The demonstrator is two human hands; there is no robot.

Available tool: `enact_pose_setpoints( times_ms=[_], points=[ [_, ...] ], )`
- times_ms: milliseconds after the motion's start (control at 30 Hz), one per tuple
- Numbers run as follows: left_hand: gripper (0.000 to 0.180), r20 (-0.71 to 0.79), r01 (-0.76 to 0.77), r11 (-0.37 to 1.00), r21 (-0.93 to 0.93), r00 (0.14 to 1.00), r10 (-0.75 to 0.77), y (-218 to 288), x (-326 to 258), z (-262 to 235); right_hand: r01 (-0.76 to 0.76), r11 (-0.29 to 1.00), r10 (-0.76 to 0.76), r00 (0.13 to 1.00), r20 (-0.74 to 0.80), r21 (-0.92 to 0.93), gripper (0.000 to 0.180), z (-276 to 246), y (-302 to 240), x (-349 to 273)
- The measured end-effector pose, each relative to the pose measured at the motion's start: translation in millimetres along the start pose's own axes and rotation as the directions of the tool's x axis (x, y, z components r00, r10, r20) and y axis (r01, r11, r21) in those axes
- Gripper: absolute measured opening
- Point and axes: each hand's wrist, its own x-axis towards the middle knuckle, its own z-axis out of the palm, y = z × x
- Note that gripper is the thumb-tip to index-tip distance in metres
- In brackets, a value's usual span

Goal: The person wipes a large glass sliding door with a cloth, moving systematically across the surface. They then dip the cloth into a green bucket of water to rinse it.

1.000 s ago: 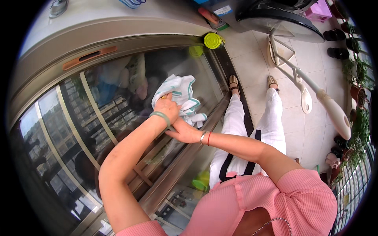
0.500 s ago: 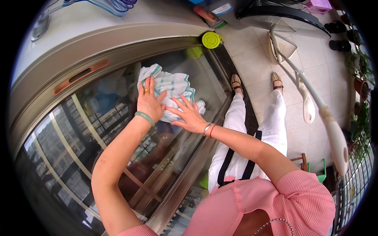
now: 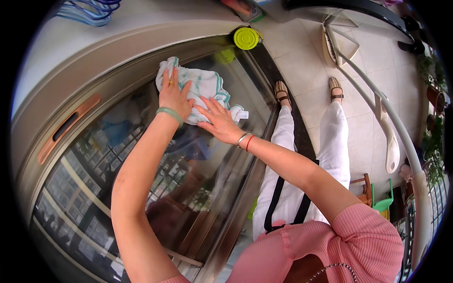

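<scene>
Left hand (image 3: 174, 96) and right hand (image 3: 218, 123), both spread flat, press a white, green-striped cloth (image 3: 203, 92) against the glass door (image 3: 141, 188); its long axis runs from upper left to lower right.

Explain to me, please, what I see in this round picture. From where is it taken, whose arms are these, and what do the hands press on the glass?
The picture comes from a wide fisheye camera worn on a person's head, looking down, so straight edges bend near the rim. The two bare arms rising from the lower edge belong to that person. The left hand, with a ring and a green bangle, and the right hand, with wrist bands, lie flat on a white cloth with green stripes. Neither hand closes a grip on it. The cloth lies against a glass pane in a metal frame. A yellow-green round lid sits by the frame's corner. The person's white trousers and sandals show over the tiled floor.
</scene>
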Motion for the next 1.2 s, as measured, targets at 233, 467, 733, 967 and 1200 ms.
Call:
enact_pose_setpoints(
  times_ms=[233, 467, 733, 967, 1200],
  points=[
    [0.063, 0.018, -0.067, 0.997, -0.036, 0.998, 0.068, 27.3, 80.7, 10.9, -0.066, 0.988, 0.07, 0.997, -0.022, 0.136, 0.058, -3.8, 63.0, 21.2],
    [0.066, 0.016, -0.085, 0.995, -0.043, 0.996, 0.086, 71.7, 168.4, 23.8, -0.13, 0.95, 0.163, 0.982, -0.099, 0.283, 0.061, -11.4, 135.1, 39.1],
    [0.064, 0.068, -0.105, 0.985, -0.138, 0.991, 0.115, 113.1, 253.5, 27.4, -0.204, 0.948, 0.235, 0.966, -0.104, 0.246, 0.061, -12.6, 210.0, 56.4],
    [0.07, 0.076, -0.075, 0.982, -0.172, 0.993, 0.089, 151.3, 308.1, 39.2, -0.151, 0.96, 0.167, 0.985, -0.049, 0.235, 0.067, -22.0, 282.2, 65.1],
    [0.058, -0.016, -0.015, 0.945, -0.325, 1.0, 0.01, 165.3, 324.9, 71.1, -0.368, 0.841, 0.34, 0.93, 0.141, 0.396, 0.075, -37.6, 283.2, 63.6]
  ],
)
